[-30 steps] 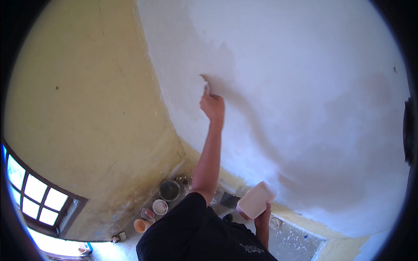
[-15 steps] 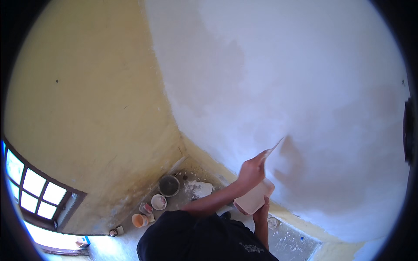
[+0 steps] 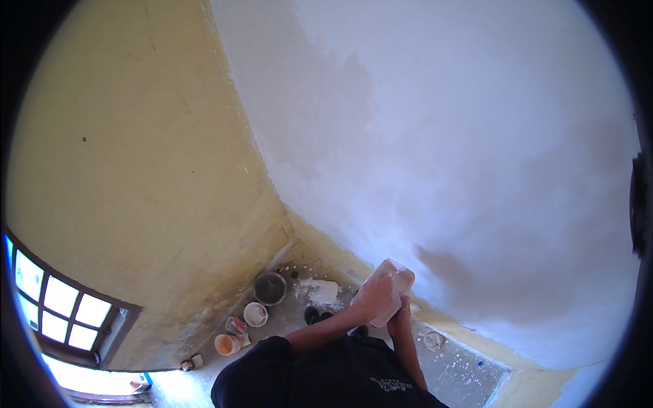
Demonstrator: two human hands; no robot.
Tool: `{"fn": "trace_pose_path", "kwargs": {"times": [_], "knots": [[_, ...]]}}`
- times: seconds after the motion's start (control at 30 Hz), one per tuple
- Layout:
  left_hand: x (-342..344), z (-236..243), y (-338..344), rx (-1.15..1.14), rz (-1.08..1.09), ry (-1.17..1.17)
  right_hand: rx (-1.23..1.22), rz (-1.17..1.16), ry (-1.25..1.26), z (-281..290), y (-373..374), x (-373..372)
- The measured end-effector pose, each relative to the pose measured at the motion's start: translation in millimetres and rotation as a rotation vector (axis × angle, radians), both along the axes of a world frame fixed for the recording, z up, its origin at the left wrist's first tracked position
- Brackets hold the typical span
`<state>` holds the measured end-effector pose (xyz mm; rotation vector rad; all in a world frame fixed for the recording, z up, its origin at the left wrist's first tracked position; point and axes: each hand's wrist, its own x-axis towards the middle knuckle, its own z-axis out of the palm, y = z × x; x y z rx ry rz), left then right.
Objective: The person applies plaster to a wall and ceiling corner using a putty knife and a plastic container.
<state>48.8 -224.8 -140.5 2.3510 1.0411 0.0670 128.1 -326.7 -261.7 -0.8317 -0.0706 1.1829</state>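
My left hand (image 3: pixel 371 299) is closed around a flat putty scraper, which lies against a pale, pinkish rectangular plate (image 3: pixel 404 279). Beneath, my right hand (image 3: pixel 400 315) grips the lower edge of that plate. Scraper and plate overlap, so the line between them is hard to make out. Both hands are low in front of my body, apart from the white-coated wall (image 3: pixel 476 170). A darker, damp-looking patch (image 3: pixel 445 268) shows on the wall just right of the plate.
A bare yellow wall (image 3: pixel 149 170) meets the white one at a corner. On the floor at left stand a dark bucket (image 3: pixel 270 289), a white tub (image 3: pixel 256 314) and an orange container (image 3: pixel 226 345). White splatter (image 3: pixel 320 292) marks the floor. A barred window (image 3: pixel 64 299) is far left.
My left hand has drawn the scraper off the wall, down and leftward onto the plate. The plate in my right hand has risen and tilted slightly.
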Motion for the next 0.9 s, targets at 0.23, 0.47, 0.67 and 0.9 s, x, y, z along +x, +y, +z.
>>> {"fn": "trace_pose_path", "kwargs": {"times": [0.23, 0.47, 0.67, 0.9], "knots": [[-14.4, -6.7, 11.4, -0.038, 0.023, -0.001, -0.009, -0.025, -0.081, 13.9, 8.6, 1.9], [-46.6, -9.4, 51.5, -0.298, 0.122, -0.493, 0.014, -0.069, -0.051, 17.3, 10.8, 6.6], [-66.8, -35.1, 67.1, -0.925, 0.221, -0.771, 0.046, -0.084, 0.09, 21.0, 12.4, 14.7], [-82.4, -48.9, 76.4, -1.422, 0.329, -0.879, 0.076, -0.073, 0.104, 19.7, 11.2, 21.4]]}}
